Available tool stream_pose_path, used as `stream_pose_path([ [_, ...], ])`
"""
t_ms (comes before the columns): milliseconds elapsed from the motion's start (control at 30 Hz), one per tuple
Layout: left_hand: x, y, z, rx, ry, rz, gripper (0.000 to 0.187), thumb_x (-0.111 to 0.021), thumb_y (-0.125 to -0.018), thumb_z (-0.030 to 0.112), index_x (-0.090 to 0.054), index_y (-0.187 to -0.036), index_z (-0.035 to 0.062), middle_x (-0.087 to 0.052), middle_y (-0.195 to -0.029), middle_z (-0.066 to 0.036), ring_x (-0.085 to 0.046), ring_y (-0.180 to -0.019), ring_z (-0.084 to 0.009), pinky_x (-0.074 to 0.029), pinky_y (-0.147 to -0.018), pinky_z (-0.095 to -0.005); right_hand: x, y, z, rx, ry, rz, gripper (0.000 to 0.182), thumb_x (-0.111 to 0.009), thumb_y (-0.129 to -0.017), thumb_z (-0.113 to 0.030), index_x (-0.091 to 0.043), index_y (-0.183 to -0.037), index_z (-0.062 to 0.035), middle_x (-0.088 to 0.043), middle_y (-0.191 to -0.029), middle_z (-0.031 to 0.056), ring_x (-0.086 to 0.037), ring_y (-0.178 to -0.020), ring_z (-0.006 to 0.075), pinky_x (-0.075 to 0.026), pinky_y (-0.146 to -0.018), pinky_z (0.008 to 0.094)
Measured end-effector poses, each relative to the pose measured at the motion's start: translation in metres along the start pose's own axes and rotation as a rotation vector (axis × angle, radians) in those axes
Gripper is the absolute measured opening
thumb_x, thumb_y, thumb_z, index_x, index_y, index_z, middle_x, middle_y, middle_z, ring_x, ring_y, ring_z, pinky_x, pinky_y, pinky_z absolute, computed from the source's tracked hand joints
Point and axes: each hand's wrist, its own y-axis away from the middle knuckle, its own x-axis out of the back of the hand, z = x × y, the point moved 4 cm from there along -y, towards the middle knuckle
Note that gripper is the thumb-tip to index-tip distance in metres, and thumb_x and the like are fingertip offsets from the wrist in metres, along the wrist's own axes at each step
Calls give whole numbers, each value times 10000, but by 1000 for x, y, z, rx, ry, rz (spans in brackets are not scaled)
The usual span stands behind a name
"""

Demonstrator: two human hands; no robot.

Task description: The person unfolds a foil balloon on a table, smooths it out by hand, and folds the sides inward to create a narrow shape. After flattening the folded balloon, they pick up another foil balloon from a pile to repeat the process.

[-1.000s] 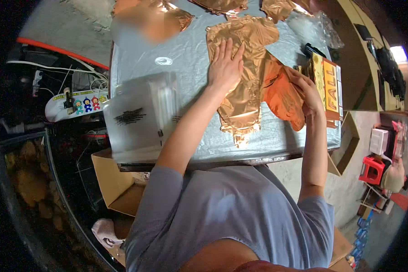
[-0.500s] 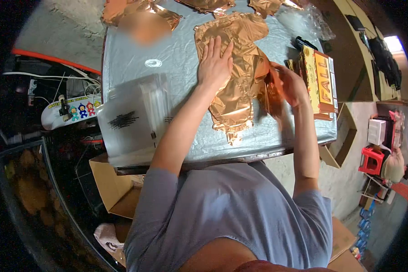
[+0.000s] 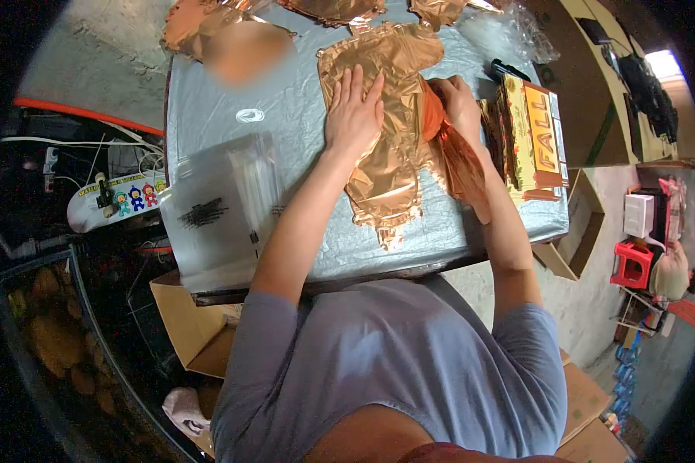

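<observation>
A flat, deflated copper foil balloon (image 3: 386,181) lies wrinkled on the silvery table cover, a small tab at its near end. My left hand (image 3: 353,112) rests on its upper left part, palm down with fingers spread. On its right side, my right hand (image 3: 457,108) has its fingers curled around the foil's edge, partly hiding it. Below that hand, a loose, shiny orange-brown flap of foil hangs bunched and twisted along my right wrist.
Several more copper foil pieces (image 3: 332,9) lie along the far edge. Clear plastic sleeves (image 3: 216,208) are at left. A stack of "FALL" printed cards (image 3: 544,127) stands at right, near a black object (image 3: 510,71) and crumpled clear plastic (image 3: 510,35). An open carton (image 3: 575,224) sits beyond the right edge.
My right hand has moved left and up to the foil balloon's edge, drawing the orange-brown flap up and inward. My left hand stays flat on the balloon. The view has shifted slightly.
</observation>
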Motion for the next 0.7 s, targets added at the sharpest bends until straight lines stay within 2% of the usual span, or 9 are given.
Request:
stream_pose_path([
  [100, 0, 0, 0, 3, 11, 0, 552, -457, -1053, 327, -412, -1586, 191, -312, -1646, -230, -270, -1539, -392, -238, -1261, -483, -6, -4, -13, 20, 107, 83, 341, -672, -885, -141, -707, -1221, -94, -623, -1010, 158, -646, -953, 386, -512, -793, 438],
  [133, 1, 0, 0, 5, 11, 2, 552, -457, -1053, 327, -412, -1586, 191, -312, -1646, -230, -270, -1539, -392, -238, -1261, -483, -5, -8, -14, -62, 47, 34, 351, -682, -892, -167, -704, -1237, -107, -611, -966, 171, -630, -926, 408, -506, -777, 465],
  [267, 1, 1, 0, -5, 33, 10, 540, -475, -1055, 307, -414, -1577, 182, -311, -1646, -228, -273, -1536, -405, -239, -1258, -512, -19, -23, 4, -186, 76, -8, 355, -691, -913, -184, -695, -1249, -69, -655, -1039, 196, -671, -919, 386, -525, -785, 445],
  [333, 0, 0, 0, -8, 26, 14, 539, -474, -1056, 309, -416, -1576, 183, -311, -1647, -227, -274, -1535, -407, -238, -1258, -512, -30, -31, 21, -248, -264, 45, 262, -652, -919, -134, -676, -1141, 4, -702, -1013, 241, -691, -837, 428, -544, -768, 459],
  [367, -1, 0, 0, -10, 24, 18, 537, -474, -1055, 308, -418, -1574, 181, -311, -1646, -228, -276, -1534, -407, -239, -1257, -513, -31, -35, 27, -249, -263, 45, 262, -652, -919, -134, -676, -1141, 4, -702, -1013, 241, -691, -837, 428, -544, -768, 459],
  [467, 0, 0, 0, -7, 29, 16, 535, -474, -1055, 307, -423, -1572, 179, -313, -1645, -231, -281, -1531, -409, -243, -1255, -515, -30, -42, 23, -258, -361, 12, 249, -607, -951, -104, -641, -1114, 82, -744, -1023, 226, -742, -850, 343, -570, -771, 394],
  [533, 1, 0, 0, -2, 38, 12, 534, -474, -1055, 306, -424, -1571, 178, -314, -1643, -233, -284, -1529, -409, -246, -1254, -515, -37, -38, 26, -691, -1166, 53, 254, -585, -995, -122, -626, -1099, 105, -747, -1035, 168, -743, -922, 242, -578, -790, 344],
  [633, 1, 0, 0, -5, 38, 14, 534, -474, -1054, 303, -425, -1571, 177, -310, -1645, -234, -285, -1528, -410, -246, -1254, -513, -31, -42, 27, -767, -1312, -49, 276, -553, -1027, -148, -617, -1137, 98, -731, -1082, 140, -728, -994, 207, -582, -834, 308],
  [700, 5, 1, 2, -14, 43, 18, 534, -477, -1053, 299, -427, -1570, 177, -312, -1644, -233, -285, -1528, -411, -248, -1253, -512, -24, -42, 25, -784, -1213, -89, 318, -530, -1047, -167, -604, -1214, 93, -719, -1148, 135, -709, -1036, 201, -571, -902, 314],
])
